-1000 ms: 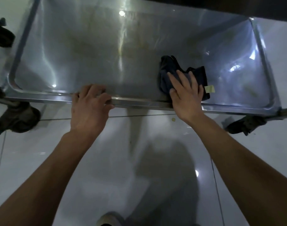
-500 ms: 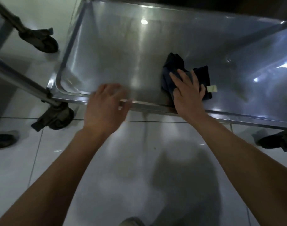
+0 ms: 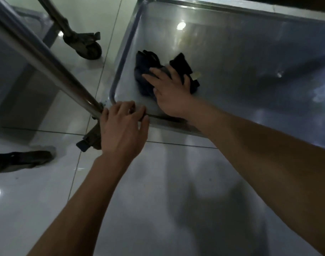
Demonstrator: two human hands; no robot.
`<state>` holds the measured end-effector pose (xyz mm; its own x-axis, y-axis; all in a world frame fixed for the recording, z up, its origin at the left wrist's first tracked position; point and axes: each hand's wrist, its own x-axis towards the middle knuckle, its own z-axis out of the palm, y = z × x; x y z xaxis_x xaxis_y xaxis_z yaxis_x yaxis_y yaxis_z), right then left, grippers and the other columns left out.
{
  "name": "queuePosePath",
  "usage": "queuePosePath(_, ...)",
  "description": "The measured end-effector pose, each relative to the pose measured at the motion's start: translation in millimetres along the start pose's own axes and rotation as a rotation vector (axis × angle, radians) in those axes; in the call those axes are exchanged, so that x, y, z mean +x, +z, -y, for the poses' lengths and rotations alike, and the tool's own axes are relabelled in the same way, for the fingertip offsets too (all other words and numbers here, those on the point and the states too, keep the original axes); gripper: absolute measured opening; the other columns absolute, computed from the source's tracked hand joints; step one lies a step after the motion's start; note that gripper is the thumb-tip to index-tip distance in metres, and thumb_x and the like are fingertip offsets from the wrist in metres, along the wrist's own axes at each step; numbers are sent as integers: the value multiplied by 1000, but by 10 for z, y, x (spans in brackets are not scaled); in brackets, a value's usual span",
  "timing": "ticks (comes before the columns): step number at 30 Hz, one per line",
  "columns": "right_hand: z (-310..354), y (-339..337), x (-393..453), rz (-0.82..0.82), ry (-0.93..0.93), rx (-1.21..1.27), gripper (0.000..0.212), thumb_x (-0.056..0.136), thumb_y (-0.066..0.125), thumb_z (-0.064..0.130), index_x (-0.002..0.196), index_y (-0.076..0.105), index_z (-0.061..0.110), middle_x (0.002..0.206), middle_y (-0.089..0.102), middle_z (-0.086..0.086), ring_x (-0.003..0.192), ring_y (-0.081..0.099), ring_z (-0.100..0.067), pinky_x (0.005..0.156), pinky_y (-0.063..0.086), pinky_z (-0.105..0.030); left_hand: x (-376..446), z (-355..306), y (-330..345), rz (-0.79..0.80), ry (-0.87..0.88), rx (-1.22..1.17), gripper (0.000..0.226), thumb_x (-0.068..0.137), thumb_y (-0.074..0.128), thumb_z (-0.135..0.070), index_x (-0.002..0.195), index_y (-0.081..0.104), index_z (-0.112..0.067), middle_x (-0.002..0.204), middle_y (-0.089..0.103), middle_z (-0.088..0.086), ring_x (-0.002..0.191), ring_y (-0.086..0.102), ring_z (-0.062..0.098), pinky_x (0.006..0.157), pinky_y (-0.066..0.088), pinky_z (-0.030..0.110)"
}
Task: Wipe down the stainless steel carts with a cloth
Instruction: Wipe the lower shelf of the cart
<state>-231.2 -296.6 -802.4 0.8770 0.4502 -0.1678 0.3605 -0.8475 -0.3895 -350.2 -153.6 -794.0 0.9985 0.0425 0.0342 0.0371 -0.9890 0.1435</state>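
Observation:
The stainless steel cart's bottom shelf fills the upper right of the head view. A dark blue cloth with a small pale tag lies on it near the front left corner. My right hand presses flat on the cloth with fingers spread. My left hand grips the shelf's front rim at the corner, fingers curled over the edge beside the upright steel post.
A caster wheel stands on the white tile floor to the left of the shelf, and another caster sits under the near corner. A dark sandal lies on the floor at far left.
My right hand has slid the cloth left along the shelf to near the front left corner. My left hand let go of the rim, moved left and took hold at the corner by the post.

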Motion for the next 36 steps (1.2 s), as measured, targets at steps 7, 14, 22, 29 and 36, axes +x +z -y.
queuePosePath(7, 428, -37, 499, 134, -77, 46, 54, 104, 29, 24, 153, 22, 45, 165, 6, 18, 152, -9, -20, 117, -8, -62, 0, 10, 8, 5, 13, 18, 40, 102, 41, -43, 135, 60, -30, 135, 57, 1, 131, 47, 29, 111, 34, 55)
queuePosePath(14, -6, 1, 195, -24, -51, 41, 50, 103, 29, 28, 150, 28, 44, 163, 14, 17, 152, -4, -17, 117, -5, -62, 37, -94, -6, -17, -54, -30, 34, 98, 49, -42, 118, 69, -25, 129, 60, 5, 123, 51, 33, 107, 37, 57)
queuePosePath(22, -1165, -233, -546, -197, 174, 47, 51, 98, 31, 31, 148, 33, 44, 161, 20, 19, 151, 2, -14, 117, 0, -58, 313, -988, 15, -18, 92, -77, 31, 95, 51, -37, 117, 71, -29, 132, 60, 1, 123, 50, 30, 98, 39, 47)
queuePosePath(29, -2184, -499, -1388, -335, 395, 3, 51, 100, 35, 29, 150, 34, 41, 161, 25, 15, 152, 7, -16, 118, 7, -57, 408, -1638, 143, 92, 171, -97, 26, 96, 52, -37, 109, 73, -28, 125, 59, 2, 119, 48, 32, 93, 42, 47)
queuePosePath(36, -2276, -561, -1454, -306, 450, -59, 51, 103, 35, 27, 151, 29, 42, 163, 19, 14, 152, 2, -18, 117, 7, -60, 392, -1535, 123, 52, 199, -126, 24, 94, 56, -38, 109, 73, -30, 125, 61, -2, 119, 51, 31, 90, 43, 44)
